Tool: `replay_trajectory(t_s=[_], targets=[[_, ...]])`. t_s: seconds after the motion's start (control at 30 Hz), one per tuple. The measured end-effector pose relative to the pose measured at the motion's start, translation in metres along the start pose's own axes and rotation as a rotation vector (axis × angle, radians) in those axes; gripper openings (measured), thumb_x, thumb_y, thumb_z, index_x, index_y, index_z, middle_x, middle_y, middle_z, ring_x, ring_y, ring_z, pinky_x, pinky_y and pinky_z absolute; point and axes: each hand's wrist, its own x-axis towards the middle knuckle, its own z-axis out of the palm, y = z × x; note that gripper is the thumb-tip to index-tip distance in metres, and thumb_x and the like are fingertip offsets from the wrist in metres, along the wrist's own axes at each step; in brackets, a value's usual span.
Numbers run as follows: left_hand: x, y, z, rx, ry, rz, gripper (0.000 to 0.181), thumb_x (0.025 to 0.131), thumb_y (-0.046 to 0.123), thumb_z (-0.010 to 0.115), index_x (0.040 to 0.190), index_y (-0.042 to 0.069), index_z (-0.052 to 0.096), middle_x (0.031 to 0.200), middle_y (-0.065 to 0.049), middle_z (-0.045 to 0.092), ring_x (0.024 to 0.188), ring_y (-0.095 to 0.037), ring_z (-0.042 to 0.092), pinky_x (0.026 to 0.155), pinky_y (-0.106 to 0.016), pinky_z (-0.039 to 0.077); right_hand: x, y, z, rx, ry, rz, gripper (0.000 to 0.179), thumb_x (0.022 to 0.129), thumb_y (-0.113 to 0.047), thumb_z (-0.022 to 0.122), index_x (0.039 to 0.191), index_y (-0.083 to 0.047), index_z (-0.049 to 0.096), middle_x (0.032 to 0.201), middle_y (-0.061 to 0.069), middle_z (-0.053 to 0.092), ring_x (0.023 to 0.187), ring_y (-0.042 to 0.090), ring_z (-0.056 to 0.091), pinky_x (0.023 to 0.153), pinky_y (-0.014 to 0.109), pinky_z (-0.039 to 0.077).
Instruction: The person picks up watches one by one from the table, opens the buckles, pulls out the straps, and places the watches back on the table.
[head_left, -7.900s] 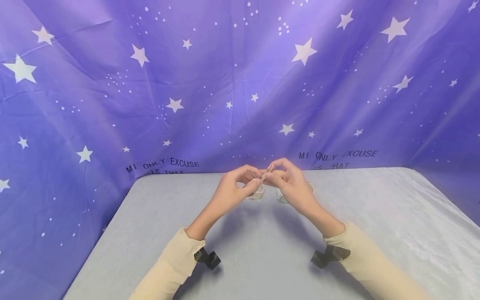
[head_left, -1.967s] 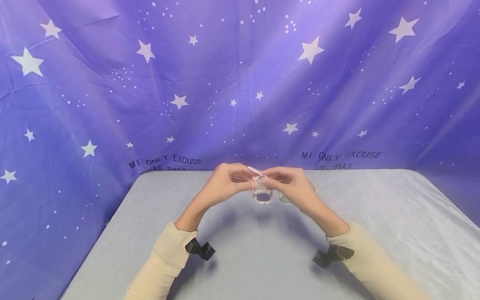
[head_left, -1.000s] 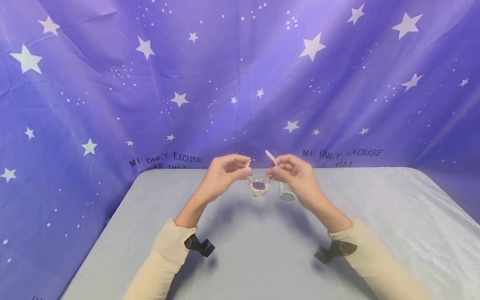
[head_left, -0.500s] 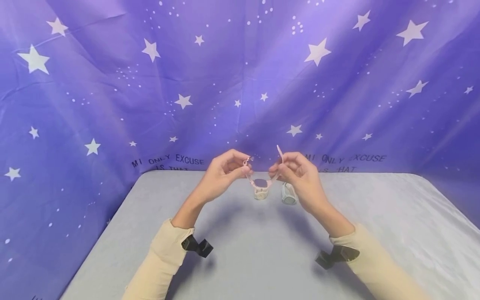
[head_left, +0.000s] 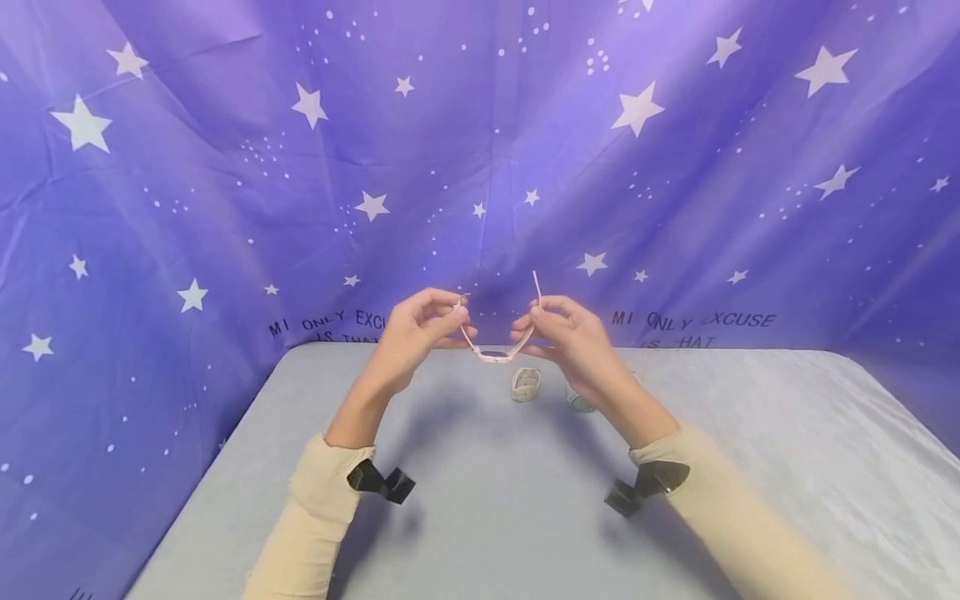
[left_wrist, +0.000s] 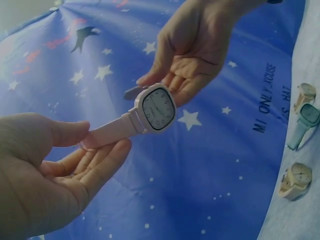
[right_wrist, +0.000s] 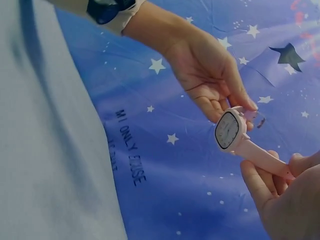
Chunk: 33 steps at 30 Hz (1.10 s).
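Observation:
A pink wristwatch [head_left: 495, 357] with a rounded-square case is held up above the table, its strap undone and both ends pointing up. My left hand [head_left: 408, 342] pinches the buckle end of the strap between thumb and fingers. On the other side, my right hand [head_left: 581, 342] pinches the holed strap [right_wrist: 265, 159], whose tip sticks up past the fingers in the head view. The white dial [left_wrist: 159, 108] faces the left wrist camera and lies between the two hands. The buckle [right_wrist: 260, 122] shows beyond the left thumb in the right wrist view.
On the grey cloth-covered table [head_left: 480, 517], a cream watch [head_left: 526, 384] stands behind the held one. A green watch [head_left: 580, 402] is partly hidden by my right hand. Another beige watch [left_wrist: 306, 93] lies beyond the green one. A purple star-print curtain [head_left: 480, 150] hangs behind.
Earlier the hands were together at the watch strap. The strap has come undone, its ends spread apart. Both hands have since lifted the watch and shifted left, uncovering the cream watch.

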Motion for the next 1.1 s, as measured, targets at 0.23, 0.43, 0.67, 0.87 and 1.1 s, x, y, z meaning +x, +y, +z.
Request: replay_trajectory(t_s=[0.23, 0.43, 0.67, 0.87, 1.1], targets=[[0.003, -0.007, -0.022, -0.005, 0.038, -0.157, 0.026, 0.099, 0.003, 0.061, 0.12, -0.012, 0.056, 0.092, -0.005, 0.071, 0.085, -0.018, 0.075, 0.084, -0.039, 0.064, 0.016, 0.007, 0.013, 0.116, -0.006, 0.175, 0.007, 0.107, -0.008, 0.049, 0.112, -0.007, 0.054, 0.092, 0.002, 0.072, 0.094, 0.017, 0.072, 0.1, 0.043, 0.057], [0.008, -0.018, -0.038, -0.003, 0.042, -0.269, 0.027, 0.1, 0.007, 0.061, 0.12, -0.01, 0.056, 0.098, -0.01, 0.072, 0.087, -0.017, 0.075, 0.087, -0.036, 0.063, 0.031, 0.015, 0.018, 0.208, 0.0, 0.303, 0.012, 0.107, -0.008, 0.049, 0.116, -0.005, 0.056, 0.101, 0.008, 0.069, 0.102, 0.021, 0.069, 0.108, 0.045, 0.051], [0.013, -0.035, -0.057, -0.003, 0.03, -0.374, 0.029, 0.101, 0.007, 0.061, 0.123, -0.01, 0.058, 0.095, -0.008, 0.072, 0.082, -0.013, 0.074, 0.086, -0.031, 0.063, 0.047, 0.032, 0.024, 0.372, 0.05, 0.448, 0.011, 0.106, -0.007, 0.049, 0.101, -0.005, 0.059, 0.094, 0.01, 0.069, 0.1, 0.023, 0.066, 0.106, 0.041, 0.05], [0.015, -0.048, -0.071, 0.025, 0.021, -0.469, 0.035, 0.101, 0.007, 0.06, 0.129, -0.012, 0.055, 0.09, -0.004, 0.073, 0.079, -0.013, 0.074, 0.088, -0.032, 0.062, 0.055, 0.05, 0.033, 0.357, 0.096, 0.514, 0.012, 0.106, -0.006, 0.048, 0.1, -0.005, 0.058, 0.11, 0.017, 0.067, 0.142, 0.037, 0.047, 0.109, 0.041, 0.049], [0.014, -0.058, -0.083, 0.056, 0.01, -0.563, 0.035, 0.099, 0.008, 0.064, 0.128, -0.01, 0.058, 0.089, -0.006, 0.075, 0.083, -0.018, 0.075, 0.098, -0.042, 0.057, 0.062, 0.07, 0.039, 0.314, 0.129, 0.518, 0.009, 0.103, -0.001, 0.053, 0.103, -0.003, 0.062, 0.154, 0.029, 0.041, 0.144, 0.04, 0.046, 0.111, 0.044, 0.048]])
